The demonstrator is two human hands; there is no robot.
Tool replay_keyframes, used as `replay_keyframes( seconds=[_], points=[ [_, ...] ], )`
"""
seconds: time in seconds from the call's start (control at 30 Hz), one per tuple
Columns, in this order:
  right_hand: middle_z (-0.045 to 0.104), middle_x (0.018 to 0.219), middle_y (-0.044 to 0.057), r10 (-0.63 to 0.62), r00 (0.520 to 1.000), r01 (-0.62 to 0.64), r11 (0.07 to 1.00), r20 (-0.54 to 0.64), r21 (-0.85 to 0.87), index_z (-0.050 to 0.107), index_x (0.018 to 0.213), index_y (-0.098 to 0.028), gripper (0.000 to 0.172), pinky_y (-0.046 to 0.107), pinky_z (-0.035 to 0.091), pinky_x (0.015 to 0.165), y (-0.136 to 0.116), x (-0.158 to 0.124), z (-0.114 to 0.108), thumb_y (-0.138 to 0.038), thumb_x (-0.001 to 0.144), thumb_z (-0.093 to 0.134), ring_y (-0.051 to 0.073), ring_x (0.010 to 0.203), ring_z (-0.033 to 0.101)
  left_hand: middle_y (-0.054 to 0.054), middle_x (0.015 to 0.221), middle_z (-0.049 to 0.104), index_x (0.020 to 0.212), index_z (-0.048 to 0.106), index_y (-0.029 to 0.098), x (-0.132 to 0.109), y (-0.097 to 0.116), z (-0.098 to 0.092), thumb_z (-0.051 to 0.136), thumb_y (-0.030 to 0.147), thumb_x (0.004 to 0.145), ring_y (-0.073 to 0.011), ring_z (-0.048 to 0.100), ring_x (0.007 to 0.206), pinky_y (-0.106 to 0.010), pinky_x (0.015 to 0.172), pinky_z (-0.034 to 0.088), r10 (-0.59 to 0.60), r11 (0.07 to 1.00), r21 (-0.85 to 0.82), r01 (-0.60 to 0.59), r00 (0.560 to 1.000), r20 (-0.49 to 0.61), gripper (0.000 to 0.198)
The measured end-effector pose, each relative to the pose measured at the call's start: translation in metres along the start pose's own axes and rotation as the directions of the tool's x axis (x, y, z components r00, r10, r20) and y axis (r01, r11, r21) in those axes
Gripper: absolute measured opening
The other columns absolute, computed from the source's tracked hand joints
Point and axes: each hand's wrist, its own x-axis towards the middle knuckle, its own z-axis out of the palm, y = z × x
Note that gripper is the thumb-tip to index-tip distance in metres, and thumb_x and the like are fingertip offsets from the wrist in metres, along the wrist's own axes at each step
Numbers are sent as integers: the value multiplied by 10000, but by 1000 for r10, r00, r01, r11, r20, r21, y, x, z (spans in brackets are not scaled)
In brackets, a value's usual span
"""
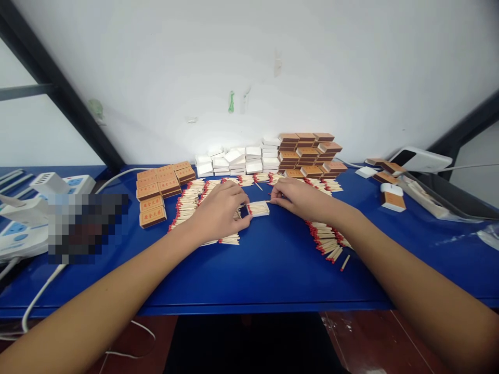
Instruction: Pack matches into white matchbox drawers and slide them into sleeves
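Note:
A small white matchbox tray (260, 209) filled with red-tipped matches lies on the blue table between my hands. My left hand (223, 209) is closed, thumb and fingers round a dark-edged matchbox sleeve (245, 211) at the tray's left end; most of the sleeve is hidden. My right hand (293, 197) is pinched at the tray's right end, a thin matchstick (268, 201) showing at its fingertips. Rows of loose matches (186, 205) lie beside and behind my left hand. More matches (326, 241) are spread under my right forearm.
White empty trays (234, 160) and stacked brown matchbox sleeves (306, 153) stand against the wall. Orange-topped matchboxes (158, 182) sit at the left, near a power strip (74, 184). At the right are a white device (423, 158) and loose boxes (393, 200). The table's front edge (249, 309) is near me.

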Motion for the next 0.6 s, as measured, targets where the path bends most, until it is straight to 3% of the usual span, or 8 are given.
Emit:
replay_keyframes(
  seconds=[0.17,0.4,0.6],
  points=[
    [699,1023,128,-43,995,43,999,-91,2,629,919,-235,185,439,488,859,-9,-5,-8,-338,1055,558,306,1000,629,-106,1071,768,1055,762,190,1,0,0,717,305,966,-326,650,1143,-504,1042,541,2,1000,4,-2,1000,-2,152],
    [682,1077,145,-171,980,172,985,-99,2,663,982,-218,198,454,493,908,-38,-6,7,-274,1083,502,313,1071,614,-108,1055,761,1071,756,173,1,1,0,705,317,980,-320,648,1125,-492,1035,537,8,1000,4,-8,1000,3,178],
    [676,1088,134,-129,987,131,991,-92,14,700,1009,-228,151,459,492,919,-26,-10,-4,-324,1054,593,318,1078,607,-105,1071,763,1079,757,185,0,-2,1,703,338,984,-325,642,1149,-498,1036,540,0,1000,-2,0,1000,11,188]
  ],
)
